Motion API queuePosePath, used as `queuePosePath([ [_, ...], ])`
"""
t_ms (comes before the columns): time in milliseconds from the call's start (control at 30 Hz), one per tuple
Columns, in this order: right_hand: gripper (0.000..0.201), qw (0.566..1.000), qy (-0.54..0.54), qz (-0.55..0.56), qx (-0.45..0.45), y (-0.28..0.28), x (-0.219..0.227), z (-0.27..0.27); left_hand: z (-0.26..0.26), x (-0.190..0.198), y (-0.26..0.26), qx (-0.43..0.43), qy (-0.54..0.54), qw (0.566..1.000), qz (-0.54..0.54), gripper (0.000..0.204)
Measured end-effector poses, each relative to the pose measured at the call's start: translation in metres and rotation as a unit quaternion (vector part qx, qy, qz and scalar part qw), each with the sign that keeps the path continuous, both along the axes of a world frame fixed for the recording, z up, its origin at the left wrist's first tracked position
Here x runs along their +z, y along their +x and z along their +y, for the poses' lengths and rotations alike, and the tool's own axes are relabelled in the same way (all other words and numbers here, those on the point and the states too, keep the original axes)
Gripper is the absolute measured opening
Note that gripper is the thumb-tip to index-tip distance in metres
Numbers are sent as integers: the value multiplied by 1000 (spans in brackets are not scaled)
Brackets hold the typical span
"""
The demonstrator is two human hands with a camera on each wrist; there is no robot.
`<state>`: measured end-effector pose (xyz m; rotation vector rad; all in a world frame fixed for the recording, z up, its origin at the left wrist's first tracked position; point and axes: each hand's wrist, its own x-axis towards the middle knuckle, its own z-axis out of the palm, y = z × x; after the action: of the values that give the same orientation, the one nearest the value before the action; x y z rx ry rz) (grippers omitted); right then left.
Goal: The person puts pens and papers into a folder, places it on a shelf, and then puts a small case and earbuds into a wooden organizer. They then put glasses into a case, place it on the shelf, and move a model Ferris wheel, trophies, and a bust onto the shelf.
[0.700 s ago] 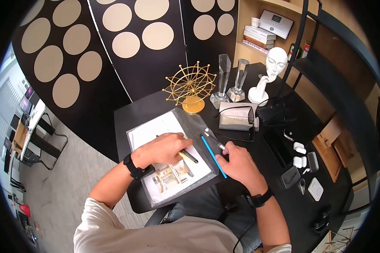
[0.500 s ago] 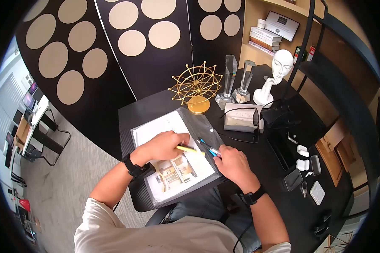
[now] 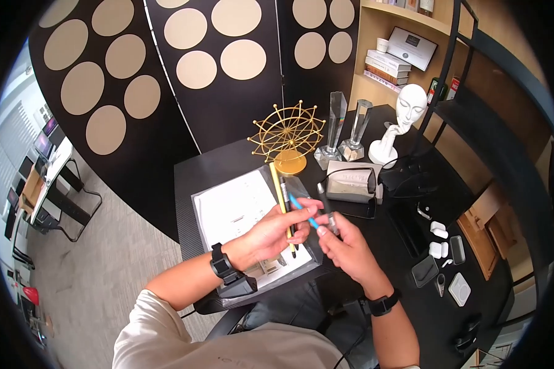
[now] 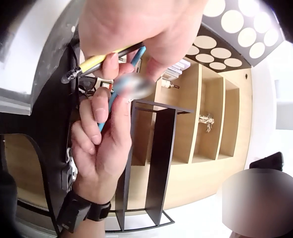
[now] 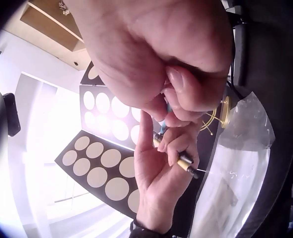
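Note:
Above the clear folder with its printed sheets, the left hand is palm up, fingers curled round a yellow pen and a dark pen beside it. The right hand pinches a blue pen, whose upper part lies by the left fingertips. A black and clear pen also stands up from the right hand. In the left wrist view the yellow pen crosses under the left hand, and the right hand holds the blue pen.
Behind the folder stand a gold wheel ornament, two crystal trophies and a white figure. Glasses lie on a box. Earbud cases and a white square device lie at the right.
The left hand has turned palm up and moved right, tilting the yellow pen upright. The right hand has lifted the blue pen from the folder's side, and both hands have come together.

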<state>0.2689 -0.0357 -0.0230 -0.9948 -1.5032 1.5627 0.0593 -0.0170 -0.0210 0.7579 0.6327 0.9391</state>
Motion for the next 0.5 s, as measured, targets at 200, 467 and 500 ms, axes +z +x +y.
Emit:
queuePosePath([
  [200,30,992,-65,89,-66,30,1,3,16,-9,13,33,10,999,-34,41],
  [467,35,992,98,-36,-75,67,53,9,30,19,23,68,82,993,-58,49],
  [500,36,992,98,-6,-77,67,55,12,31,20,24,82,80,992,-62,49],
])
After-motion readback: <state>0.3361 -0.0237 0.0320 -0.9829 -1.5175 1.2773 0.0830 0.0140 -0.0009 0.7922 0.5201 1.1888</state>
